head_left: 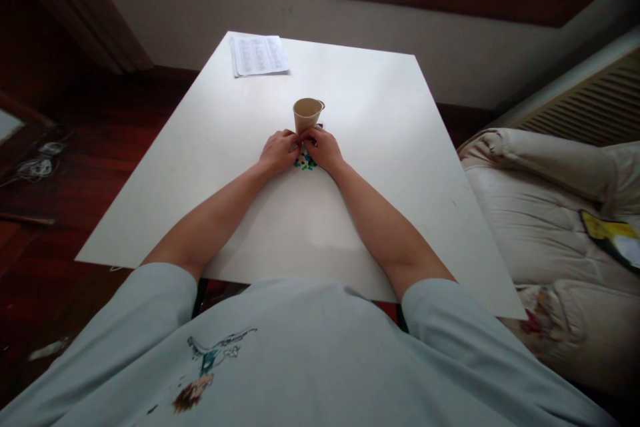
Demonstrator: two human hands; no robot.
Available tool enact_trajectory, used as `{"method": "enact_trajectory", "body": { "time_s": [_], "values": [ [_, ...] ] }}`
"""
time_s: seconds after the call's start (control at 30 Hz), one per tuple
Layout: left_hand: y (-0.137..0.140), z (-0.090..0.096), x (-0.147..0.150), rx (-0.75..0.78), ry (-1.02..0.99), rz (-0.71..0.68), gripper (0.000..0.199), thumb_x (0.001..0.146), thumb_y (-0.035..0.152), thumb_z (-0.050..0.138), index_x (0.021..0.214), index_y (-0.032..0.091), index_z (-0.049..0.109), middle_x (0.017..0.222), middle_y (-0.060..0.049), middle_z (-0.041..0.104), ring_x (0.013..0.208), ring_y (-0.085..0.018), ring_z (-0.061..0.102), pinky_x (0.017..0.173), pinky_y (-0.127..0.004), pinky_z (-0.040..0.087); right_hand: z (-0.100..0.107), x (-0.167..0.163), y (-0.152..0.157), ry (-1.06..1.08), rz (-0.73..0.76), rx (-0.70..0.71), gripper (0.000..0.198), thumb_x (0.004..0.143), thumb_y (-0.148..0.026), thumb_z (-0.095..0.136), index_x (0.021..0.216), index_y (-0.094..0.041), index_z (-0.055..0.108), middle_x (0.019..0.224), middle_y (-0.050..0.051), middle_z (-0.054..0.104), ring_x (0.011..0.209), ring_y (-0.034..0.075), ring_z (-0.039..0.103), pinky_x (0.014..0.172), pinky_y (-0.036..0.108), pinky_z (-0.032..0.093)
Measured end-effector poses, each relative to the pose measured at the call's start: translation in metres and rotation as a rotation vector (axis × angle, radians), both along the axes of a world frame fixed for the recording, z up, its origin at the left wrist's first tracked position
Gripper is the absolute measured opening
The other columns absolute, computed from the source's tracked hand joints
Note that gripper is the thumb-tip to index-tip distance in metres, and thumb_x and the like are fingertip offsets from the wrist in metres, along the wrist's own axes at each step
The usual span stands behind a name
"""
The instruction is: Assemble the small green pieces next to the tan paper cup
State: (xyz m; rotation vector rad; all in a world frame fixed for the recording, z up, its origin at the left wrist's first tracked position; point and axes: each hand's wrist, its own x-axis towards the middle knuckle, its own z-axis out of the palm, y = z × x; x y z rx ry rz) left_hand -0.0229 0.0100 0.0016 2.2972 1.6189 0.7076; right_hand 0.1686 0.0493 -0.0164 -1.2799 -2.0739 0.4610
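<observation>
Small green, blue and dark pieces that look like beads (305, 161) lie in a loose pile on the white table. Over their far edge, my left hand (281, 150) and my right hand (323, 147) meet, fingertips pinched close together. Whatever sits between the fingers is too small to make out. Just beyond them a tan paper cup (307, 115) stands upright, its lower part hidden by my fingers. A thin dark loop (323, 105) shows at the right of its rim, and a small dark item is partly visible behind my right hand.
A printed sheaf of paper (260, 55) lies at the table's far left. Around my hands extends the white tabletop (400, 147). To the right stands a cream padded sofa (520, 193) with a yellow and black item (607, 230) on it. Cables (43, 163) lie on the floor at left.
</observation>
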Motion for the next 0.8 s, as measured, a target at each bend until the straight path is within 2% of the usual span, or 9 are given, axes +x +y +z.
{"method": "enact_trajectory", "body": {
  "time_s": [0.17, 0.37, 0.53, 0.8],
  "values": [
    [0.0001, -0.0017, -0.0001, -0.002, -0.04, 0.008, 0.036, 0.101, 0.025, 0.063, 0.129, 0.028, 0.087, 0.137, -0.011, 0.08, 0.131, -0.034, 0.068, 0.121, -0.052, 0.053, -0.0033, 0.0012, 0.0025, 0.016, 0.019, 0.017, 0.026, 0.1, -0.026, 0.062, 0.112, -0.021, 0.084, 0.116, 0.01, 0.079, 0.106, 0.029, 0.07, 0.1, 0.043, 0.06],
    [0.0, -0.0021, -0.0001, 0.001, -0.039, 0.002, 0.036, 0.101, 0.025, 0.063, 0.128, 0.028, 0.087, 0.136, -0.011, 0.08, 0.13, -0.034, 0.068, 0.121, -0.052, 0.053, -0.0026, 0.0012, 0.0015, 0.012, 0.029, 0.013, 0.026, 0.101, -0.029, 0.062, 0.113, -0.021, 0.084, 0.116, 0.01, 0.079, 0.106, 0.029, 0.071, 0.1, 0.043, 0.06],
    [0.002, -0.0046, -0.0014, 0.003, -0.03, 0.002, 0.037, 0.098, 0.023, 0.065, 0.127, 0.027, 0.087, 0.138, -0.012, 0.08, 0.132, -0.035, 0.069, 0.121, -0.051, 0.054, -0.0009, 0.0002, -0.0008, 0.023, -0.001, 0.013, 0.027, 0.096, -0.025, 0.061, 0.109, -0.022, 0.085, 0.117, 0.01, 0.08, 0.103, 0.029, 0.071, 0.098, 0.043, 0.061],
    [0.0024, -0.0047, -0.0014, 0.008, 0.015, 0.003, 0.039, 0.098, 0.024, 0.063, 0.129, 0.026, 0.086, 0.14, -0.012, 0.08, 0.132, -0.035, 0.071, 0.121, -0.05, 0.055, -0.0062, 0.0017, 0.0034, -0.018, 0.012, 0.019, 0.027, 0.098, -0.023, 0.061, 0.112, -0.022, 0.085, 0.121, 0.01, 0.08, 0.102, 0.027, 0.073, 0.096, 0.04, 0.06]
  ]
}}
